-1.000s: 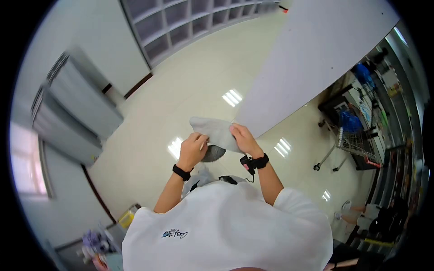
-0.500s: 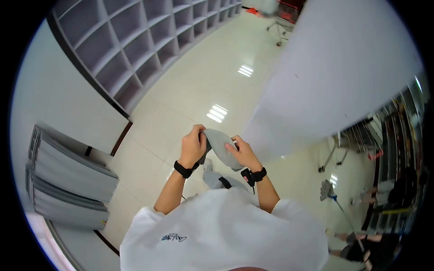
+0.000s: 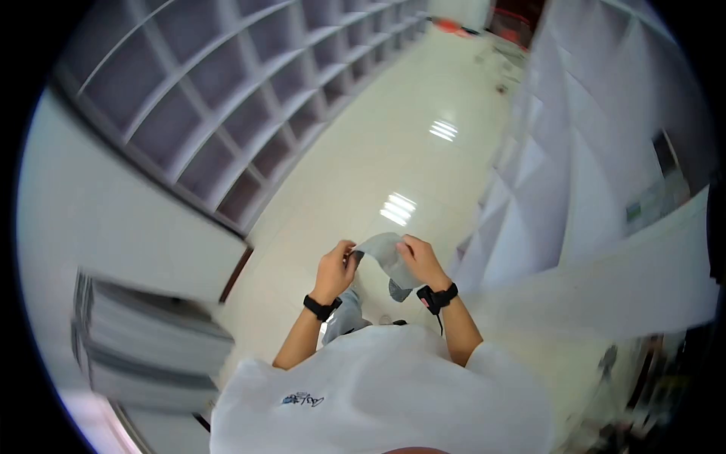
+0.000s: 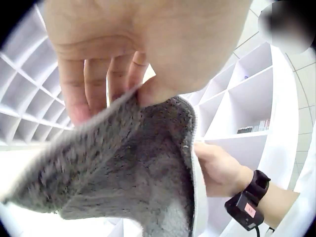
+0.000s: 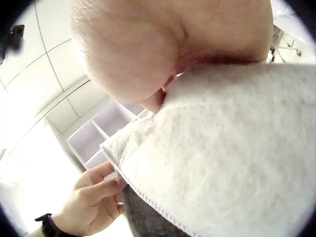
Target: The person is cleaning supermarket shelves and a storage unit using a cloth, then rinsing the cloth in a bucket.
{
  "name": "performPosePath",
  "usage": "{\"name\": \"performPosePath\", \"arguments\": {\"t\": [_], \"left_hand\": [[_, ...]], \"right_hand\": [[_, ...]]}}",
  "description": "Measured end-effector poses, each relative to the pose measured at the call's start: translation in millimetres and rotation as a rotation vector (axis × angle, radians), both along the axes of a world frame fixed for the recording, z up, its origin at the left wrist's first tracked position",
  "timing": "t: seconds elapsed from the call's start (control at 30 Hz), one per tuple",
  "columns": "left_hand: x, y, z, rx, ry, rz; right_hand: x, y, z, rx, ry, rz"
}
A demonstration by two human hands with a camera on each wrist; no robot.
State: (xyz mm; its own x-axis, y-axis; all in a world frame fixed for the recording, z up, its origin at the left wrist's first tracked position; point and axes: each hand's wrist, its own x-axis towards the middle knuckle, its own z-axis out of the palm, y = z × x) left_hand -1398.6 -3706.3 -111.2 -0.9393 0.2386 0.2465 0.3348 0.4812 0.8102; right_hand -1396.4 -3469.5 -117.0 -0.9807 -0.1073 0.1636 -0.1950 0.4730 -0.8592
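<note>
Both hands hold a piece of cloth (image 3: 384,248) in front of the white shirt. It is light grey and felt-like on one side, with a stitched edge. Its other side, a dark grey fuzzy pile (image 4: 148,163), faces the left wrist camera. My left hand (image 3: 331,274) pinches the stitched edge between thumb and fingers. On the opposite end, my right hand (image 3: 425,265) grips the light side, its fingertips mostly hidden in the right wrist view. Between the hands the cloth arches, and a dark flap hangs below the right hand.
White cubby shelving (image 3: 189,91) runs along the far left, past a pale wall panel (image 3: 144,174). Grey-white folded panels (image 3: 155,344) stand at the lower left. More white shelving (image 3: 575,151) rises on the right. Glossy tiled floor (image 3: 340,174) stretches ahead between them.
The view has turned, bringing the right-hand shelving into sight and the left shelving closer. Earlier spread flatter, the cloth is now bent into an arch; my left hand has shifted along its edge.
</note>
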Motion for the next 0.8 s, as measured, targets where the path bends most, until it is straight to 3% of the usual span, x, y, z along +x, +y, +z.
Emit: {"name": "performPosePath", "arguments": {"t": [0.17,0.27,0.37,0.47,0.57,0.8], "left_hand": [[-49,34,-33,0.019,-0.078,-0.385],[-66,74,-8,0.028,-0.054,-0.583],[-120,102,11,0.052,-0.067,-0.769],[-168,133,14,-0.085,0.091,-0.978],[-199,173,23,0.008,0.066,-1.107],[-200,264,23,0.067,0.178,-1.321]], "right_hand": [[4,23,12,0.049,-0.028,-0.246],[25,39,37,0.084,-0.027,-0.417],[5,43,56,0.086,0.003,-0.612],[-1,48,76,0.091,-0.038,-0.786],[-17,66,99,0.076,-0.018,-0.917],[-3,96,126,0.087,0.059,-1.121]]}}
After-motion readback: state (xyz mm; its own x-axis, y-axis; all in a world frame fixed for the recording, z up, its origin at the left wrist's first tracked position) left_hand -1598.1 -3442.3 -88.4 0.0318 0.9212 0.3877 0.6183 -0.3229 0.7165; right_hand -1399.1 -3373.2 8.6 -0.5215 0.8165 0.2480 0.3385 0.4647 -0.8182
